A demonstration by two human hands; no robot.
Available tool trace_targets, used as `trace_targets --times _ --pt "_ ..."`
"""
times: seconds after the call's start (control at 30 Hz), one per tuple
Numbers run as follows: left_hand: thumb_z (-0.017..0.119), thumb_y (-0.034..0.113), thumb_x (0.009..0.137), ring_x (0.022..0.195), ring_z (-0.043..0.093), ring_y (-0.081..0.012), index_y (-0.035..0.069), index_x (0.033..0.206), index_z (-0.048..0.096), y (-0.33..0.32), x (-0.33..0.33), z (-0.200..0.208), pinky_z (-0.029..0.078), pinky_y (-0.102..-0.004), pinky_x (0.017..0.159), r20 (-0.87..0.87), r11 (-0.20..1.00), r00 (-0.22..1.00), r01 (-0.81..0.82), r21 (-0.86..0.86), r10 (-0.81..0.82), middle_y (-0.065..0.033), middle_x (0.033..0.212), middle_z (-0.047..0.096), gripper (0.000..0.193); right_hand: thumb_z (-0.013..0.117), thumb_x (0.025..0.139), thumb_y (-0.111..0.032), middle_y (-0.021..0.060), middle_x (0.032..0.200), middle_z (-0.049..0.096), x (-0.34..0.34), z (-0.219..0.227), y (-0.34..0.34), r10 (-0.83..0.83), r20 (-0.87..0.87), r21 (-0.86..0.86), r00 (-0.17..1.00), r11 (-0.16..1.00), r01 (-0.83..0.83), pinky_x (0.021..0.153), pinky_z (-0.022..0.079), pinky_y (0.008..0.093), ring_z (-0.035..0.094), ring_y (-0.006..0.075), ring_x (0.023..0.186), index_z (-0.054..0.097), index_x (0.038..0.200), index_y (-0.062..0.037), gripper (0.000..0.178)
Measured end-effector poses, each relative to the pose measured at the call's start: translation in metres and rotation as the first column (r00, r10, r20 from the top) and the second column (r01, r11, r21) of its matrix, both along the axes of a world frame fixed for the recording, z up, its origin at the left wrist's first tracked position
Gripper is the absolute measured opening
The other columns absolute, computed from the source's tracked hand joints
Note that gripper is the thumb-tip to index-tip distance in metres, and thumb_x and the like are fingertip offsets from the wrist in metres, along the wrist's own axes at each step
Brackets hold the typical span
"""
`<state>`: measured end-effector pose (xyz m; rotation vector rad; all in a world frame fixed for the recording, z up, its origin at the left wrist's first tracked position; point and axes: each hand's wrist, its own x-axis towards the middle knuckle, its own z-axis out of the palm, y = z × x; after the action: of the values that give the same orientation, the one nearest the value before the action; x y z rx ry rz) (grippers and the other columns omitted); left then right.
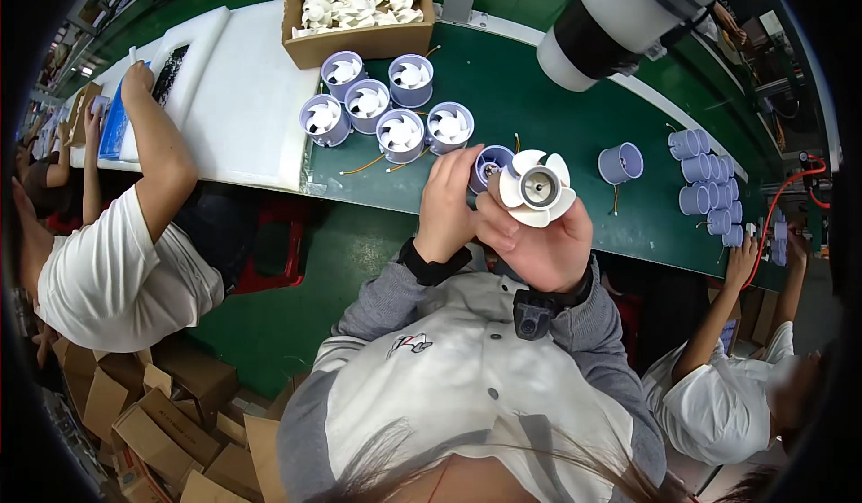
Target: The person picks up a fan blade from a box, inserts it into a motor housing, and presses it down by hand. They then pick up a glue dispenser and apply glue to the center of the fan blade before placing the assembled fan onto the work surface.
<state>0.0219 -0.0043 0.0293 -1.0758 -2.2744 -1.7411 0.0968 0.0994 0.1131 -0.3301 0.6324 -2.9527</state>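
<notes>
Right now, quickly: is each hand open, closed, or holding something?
Left hand: closed, holding a purple cup.
Right hand: closed, holding a white fan.

No lettering is legible; print on one cardboard box [168, 433] blurs.

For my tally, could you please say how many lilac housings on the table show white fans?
6, clustered left: back-left housing, back-right housing, leftmost housing, central housing, front housing, rightmost housing. More may be hidden.

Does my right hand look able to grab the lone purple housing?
Likely yes: nothing seems to stand between the right hand and the housing, but that hand holds a fan and may need freeing.
</notes>
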Motion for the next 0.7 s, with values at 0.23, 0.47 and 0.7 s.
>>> trace_targets --times 0.23,0.47,0.7 --pt "0.075 0.012 0.066 0.1 0.054 -0.0345 0.0 0.118 0.052 0.006 0.003 -0.003 0.046 -0.0401 0.083 -0.066 0.996 0.996 -0.067 -0.051 0.063 -0.0157 0.109 0.057 0.059 0.053 0.089 -0.025 0.0108 0.103 0.055 0.016 -0.003 0.015 -0.207 0.097 0.161 0.974 0.969 0.19 0.066 0.039 0.0302 0.048 0.0199 0.08 0.05 0.12 -0.0037 0.037" --pt "0.077 0.015 0.065 0.098 0.055 -0.0337 -0.001 0.117 0.053 0.005 0.004 -0.003 0.047 -0.04 0.082 -0.018 0.998 0.998 -0.053 -0.043 0.052 -0.016 0.108 0.057 0.059 0.07 0.073 -0.005 0.0104 0.096 0.059 0.001 0.004 0.07 -0.128 -0.532 0.842 0.837 -0.183 0.508 0.071 0.046 0.0347 0.056 0.023 0.082 0.066 0.103 -0.0005 0.03" --pt "0.077 0.015 0.065 0.098 0.055 -0.0335 0.0 0.117 0.053 0.007 0.004 -0.007 0.047 -0.0401 0.082 -0.019 0.997 0.998 -0.06 -0.04 0.06 -0.0156 0.108 0.058 0.06 0.067 0.074 -0.005 0.0093 0.09 0.056 -0.024 -0.001 0.066 0.118 -0.498 0.719 0.859 -0.497 0.485 0.068 0.046 0.033 0.056 0.024 0.081 0.067 0.101 -0.0015 0.027"
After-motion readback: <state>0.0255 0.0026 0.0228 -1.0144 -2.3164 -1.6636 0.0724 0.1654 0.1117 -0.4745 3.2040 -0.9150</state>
